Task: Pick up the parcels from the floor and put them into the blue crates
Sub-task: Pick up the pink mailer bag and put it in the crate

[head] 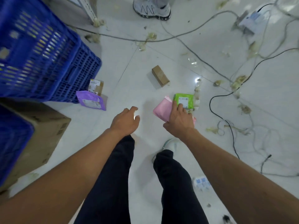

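Below, right hand gripping pink parcel, left hand relaxed, green parcel just beside

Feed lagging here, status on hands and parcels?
Left hand open, empty. Right hand holds pink parcel, touches green parcel. Brown box, purple parcel on floor. Cables close right.

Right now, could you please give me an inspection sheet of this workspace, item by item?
Surface: white tiled floor, glossy.
Job's things: pink parcel and green parcel side by side; brown box beyond them; purple parcel and taped box beside the stacked blue crates.
Clutter: yellowish scraps scattered about; large carton at the left.
Hands: left hand open, holding nothing; right hand grips the pink parcel.
Cables: black cable and grey cables loose across the floor.
Surroundings: another person's shoe; metal post.
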`<state>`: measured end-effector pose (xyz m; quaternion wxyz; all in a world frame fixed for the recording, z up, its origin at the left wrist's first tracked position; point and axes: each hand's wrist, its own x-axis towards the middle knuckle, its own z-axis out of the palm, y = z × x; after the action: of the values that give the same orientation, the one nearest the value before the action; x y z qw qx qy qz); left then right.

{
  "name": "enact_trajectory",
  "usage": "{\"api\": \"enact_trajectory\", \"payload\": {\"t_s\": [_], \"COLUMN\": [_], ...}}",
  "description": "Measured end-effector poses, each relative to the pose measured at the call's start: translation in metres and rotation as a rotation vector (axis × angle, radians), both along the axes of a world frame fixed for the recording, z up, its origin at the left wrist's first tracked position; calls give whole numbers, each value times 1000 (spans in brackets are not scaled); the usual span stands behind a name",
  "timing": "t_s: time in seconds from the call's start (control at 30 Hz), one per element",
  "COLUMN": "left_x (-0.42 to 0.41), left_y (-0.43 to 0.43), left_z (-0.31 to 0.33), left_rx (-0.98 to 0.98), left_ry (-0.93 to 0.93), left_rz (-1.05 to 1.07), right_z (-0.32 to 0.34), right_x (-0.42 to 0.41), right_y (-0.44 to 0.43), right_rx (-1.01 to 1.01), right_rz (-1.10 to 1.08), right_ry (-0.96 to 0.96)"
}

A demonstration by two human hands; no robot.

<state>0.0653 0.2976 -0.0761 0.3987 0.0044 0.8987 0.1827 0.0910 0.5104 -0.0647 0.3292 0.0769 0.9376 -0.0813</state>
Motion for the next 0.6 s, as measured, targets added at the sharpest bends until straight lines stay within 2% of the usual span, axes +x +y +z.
{"api": "enact_trajectory", "payload": {"t_s": [0.27, 0.4, 0.6], "left_x": [27, 31, 39], "left_y": [-34, -39, -64], "left_z": [161, 206, 240], "left_rx": [-2, 31, 66], "left_ry": [66, 123, 212], "left_rz": [136, 262, 372], "right_z": [143, 186, 225], "right_x": [8, 0, -24], "right_y": [-12, -26, -53], "right_rx": [-1, -17, 5], "right_rz": [-22, 80, 360], "right_ry": [149, 213, 328]}}
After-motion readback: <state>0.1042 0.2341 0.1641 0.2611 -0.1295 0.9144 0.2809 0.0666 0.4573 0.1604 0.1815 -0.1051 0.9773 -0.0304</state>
